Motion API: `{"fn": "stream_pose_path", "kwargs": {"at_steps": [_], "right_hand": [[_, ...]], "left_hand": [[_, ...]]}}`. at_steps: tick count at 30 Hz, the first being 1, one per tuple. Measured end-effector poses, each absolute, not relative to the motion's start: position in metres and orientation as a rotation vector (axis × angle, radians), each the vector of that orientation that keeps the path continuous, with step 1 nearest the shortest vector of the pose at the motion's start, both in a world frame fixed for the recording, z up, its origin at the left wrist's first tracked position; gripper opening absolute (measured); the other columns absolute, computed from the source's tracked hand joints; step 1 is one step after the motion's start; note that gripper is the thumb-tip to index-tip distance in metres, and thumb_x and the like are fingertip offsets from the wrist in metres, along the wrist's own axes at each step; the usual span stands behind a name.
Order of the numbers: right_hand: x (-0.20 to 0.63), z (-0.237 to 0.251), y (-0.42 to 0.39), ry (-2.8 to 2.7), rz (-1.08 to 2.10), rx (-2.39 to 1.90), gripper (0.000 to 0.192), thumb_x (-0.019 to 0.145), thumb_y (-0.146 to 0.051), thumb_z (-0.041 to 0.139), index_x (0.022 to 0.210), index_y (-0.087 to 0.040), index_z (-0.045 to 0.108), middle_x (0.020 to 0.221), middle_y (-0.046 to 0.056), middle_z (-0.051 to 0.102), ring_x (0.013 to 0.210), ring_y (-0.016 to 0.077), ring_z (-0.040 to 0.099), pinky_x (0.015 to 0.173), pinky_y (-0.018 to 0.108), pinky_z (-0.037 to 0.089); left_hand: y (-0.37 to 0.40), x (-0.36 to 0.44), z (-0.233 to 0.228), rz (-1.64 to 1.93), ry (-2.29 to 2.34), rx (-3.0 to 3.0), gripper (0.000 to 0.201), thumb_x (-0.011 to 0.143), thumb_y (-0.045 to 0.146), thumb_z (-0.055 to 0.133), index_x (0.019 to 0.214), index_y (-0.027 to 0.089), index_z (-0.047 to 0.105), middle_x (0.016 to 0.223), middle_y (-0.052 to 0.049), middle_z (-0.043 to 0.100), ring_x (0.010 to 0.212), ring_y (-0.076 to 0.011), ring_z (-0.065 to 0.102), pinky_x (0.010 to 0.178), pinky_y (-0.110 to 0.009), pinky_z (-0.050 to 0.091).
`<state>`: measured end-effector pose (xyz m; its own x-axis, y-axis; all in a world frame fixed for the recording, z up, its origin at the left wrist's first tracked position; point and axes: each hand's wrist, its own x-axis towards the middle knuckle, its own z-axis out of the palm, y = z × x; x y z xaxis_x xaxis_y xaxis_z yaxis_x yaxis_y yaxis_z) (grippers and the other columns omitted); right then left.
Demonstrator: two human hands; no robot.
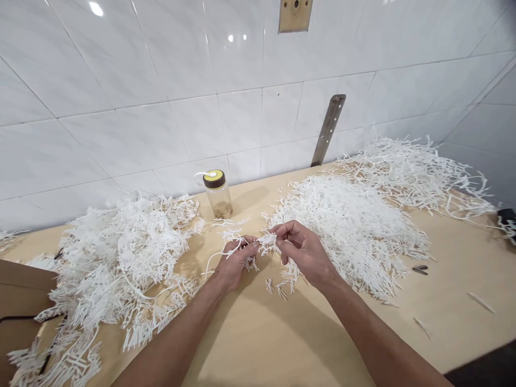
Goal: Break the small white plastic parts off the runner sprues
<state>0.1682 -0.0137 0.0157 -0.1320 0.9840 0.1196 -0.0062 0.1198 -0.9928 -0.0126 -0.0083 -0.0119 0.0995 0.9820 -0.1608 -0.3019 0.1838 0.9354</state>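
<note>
Both of my hands meet over the middle of a light wooden table [282,344]. My left hand [234,263] pinches a thin white plastic strip with small comb-like branches [226,250], its tail curling down to the left. My right hand [300,250] grips the other end of the same white piece [266,242] between thumb and fingers. A few small white bits [278,287] lie on the table just below my hands.
A large heap of white branched plastic pieces [121,258] lies at left, another [346,220] at right, a looser one [411,172] behind. A clear jar with a yellow lid [217,193] stands by the tiled wall. A cardboard box [20,301] sits at the left edge.
</note>
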Motion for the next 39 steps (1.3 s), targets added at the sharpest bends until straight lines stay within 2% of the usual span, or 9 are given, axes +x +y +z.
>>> {"fn": "stream_pose_path", "kwargs": {"at_steps": [3,6,10,18,25,28,30,34,39], "right_hand": [[0.173,0.024,-0.013,-1.431,1.138,-1.177,0.025,0.088,-0.041,0.061,0.102,-0.02,0.061,0.083,0.001,0.061,0.051,0.0097,0.053,0.052,0.028,0.049],[0.173,0.029,-0.012,-1.579,1.073,-1.274,0.035,0.089,-0.047,0.058,0.109,-0.02,0.063,0.088,0.003,0.065,0.054,0.0113,0.055,0.053,0.028,0.048],[0.173,0.028,-0.01,-1.82,1.034,-1.284,0.027,0.089,-0.042,0.057,0.095,-0.019,0.069,0.086,0.005,0.07,0.07,0.0166,0.061,0.058,0.028,0.046],[0.174,0.021,-0.01,-1.817,1.159,-1.242,0.013,0.081,-0.03,0.062,0.084,-0.019,0.069,0.078,0.003,0.069,0.069,0.0158,0.06,0.056,0.025,0.046],[0.174,0.022,-0.012,-1.884,1.207,-1.208,0.024,0.086,-0.04,0.058,0.091,-0.02,0.071,0.081,0.003,0.069,0.07,0.0163,0.06,0.056,0.025,0.046],[0.175,0.021,-0.01,-1.892,1.159,-1.253,0.029,0.089,-0.044,0.055,0.082,-0.021,0.072,0.074,0.002,0.066,0.064,0.0155,0.057,0.053,0.025,0.042],[0.174,0.019,-0.009,-1.911,1.075,-1.278,0.026,0.087,-0.041,0.058,0.074,-0.021,0.071,0.07,0.001,0.066,0.062,0.0151,0.056,0.054,0.025,0.041],[0.173,0.016,-0.009,-1.951,0.992,-1.274,0.023,0.083,-0.036,0.061,0.069,-0.02,0.069,0.066,0.0,0.064,0.059,0.0138,0.052,0.055,0.026,0.038],[0.173,0.017,-0.01,-1.8,1.0,-1.314,0.021,0.085,-0.035,0.057,0.072,-0.02,0.066,0.064,-0.001,0.059,0.056,0.0126,0.049,0.053,0.025,0.038]], "left_hand": [[-0.009,-0.012,-0.01,1.147,1.026,1.0,0.028,0.07,0.038,0.081,0.075,0.015,0.066,0.062,0.002,0.054,0.058,-0.0089,0.046,0.057,-0.022,0.034],[-0.012,-0.009,-0.005,1.083,1.047,1.103,0.03,0.072,0.042,0.079,0.076,0.015,0.067,0.058,0.002,0.053,0.055,-0.0094,0.044,0.055,-0.023,0.033],[-0.014,-0.006,0.0,1.058,1.041,1.124,0.032,0.069,0.044,0.081,0.076,0.014,0.069,0.057,0.001,0.055,0.053,-0.0098,0.044,0.054,-0.024,0.031],[-0.01,-0.011,-0.005,1.062,1.0,0.854,0.028,0.066,0.038,0.083,0.071,0.014,0.068,0.066,-0.001,0.059,0.06,-0.011,0.051,0.058,-0.024,0.038],[-0.01,-0.012,-0.004,1.062,1.057,0.955,0.028,0.067,0.037,0.082,0.069,0.014,0.066,0.064,-0.001,0.058,0.059,-0.0106,0.051,0.057,-0.023,0.037],[-0.011,-0.012,-0.002,1.055,1.074,0.982,0.029,0.067,0.038,0.083,0.07,0.014,0.067,0.064,-0.001,0.058,0.058,-0.01,0.05,0.055,-0.023,0.036],[-0.011,-0.011,-0.001,1.041,1.069,0.962,0.031,0.066,0.04,0.084,0.07,0.014,0.067,0.063,0.0,0.058,0.056,-0.0102,0.051,0.053,-0.023,0.036],[-0.01,-0.012,-0.002,1.046,1.046,0.846,0.036,0.065,0.043,0.084,0.079,0.015,0.067,0.063,-0.001,0.062,0.054,-0.0113,0.055,0.052,-0.023,0.04],[-0.004,-0.016,-0.005,1.109,0.916,0.59,0.04,0.072,0.043,0.079,0.095,0.013,0.069,0.08,-0.008,0.069,0.067,-0.0174,0.066,0.063,-0.03,0.053]]}}
